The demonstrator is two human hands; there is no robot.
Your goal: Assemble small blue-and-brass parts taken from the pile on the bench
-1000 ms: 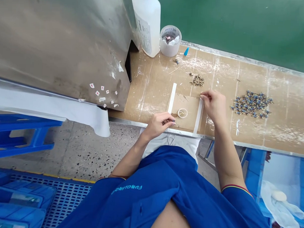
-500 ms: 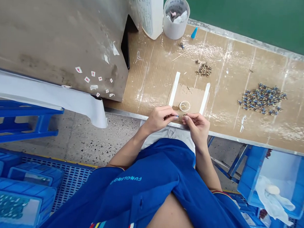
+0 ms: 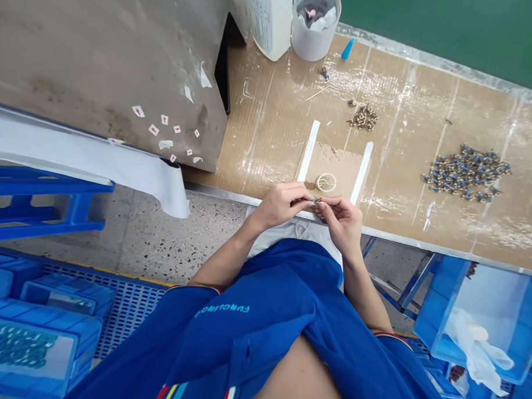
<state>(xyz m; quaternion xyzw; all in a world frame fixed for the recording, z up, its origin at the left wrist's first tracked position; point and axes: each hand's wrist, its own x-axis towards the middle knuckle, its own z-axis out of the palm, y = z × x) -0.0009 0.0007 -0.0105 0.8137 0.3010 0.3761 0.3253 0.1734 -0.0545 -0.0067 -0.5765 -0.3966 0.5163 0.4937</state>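
My left hand (image 3: 284, 205) and my right hand (image 3: 340, 216) meet at the near edge of the cardboard-covered bench (image 3: 398, 163). Both are pinched together on a tiny brass-coloured part (image 3: 318, 200) between their fingertips. Just beyond them lies a small white ring-shaped cap (image 3: 326, 182) on a cardboard square bounded by two white tape strips (image 3: 308, 150). A small heap of brass parts (image 3: 363, 117) lies farther back. A large heap of blue and brass parts (image 3: 466, 171) lies to the right.
A white bottle (image 3: 267, 19) and a clear plastic cup (image 3: 316, 24) stand at the back by a metal cabinet (image 3: 105, 66). A blue cone tip (image 3: 347, 49) lies near the cup. Blue crates (image 3: 30, 331) sit on the floor left, a blue bin (image 3: 480, 323) below the bench right.
My right hand came back from the far end of the right tape strip to the bench's near edge and joined my left hand on a small part. The view shifted slightly downward.
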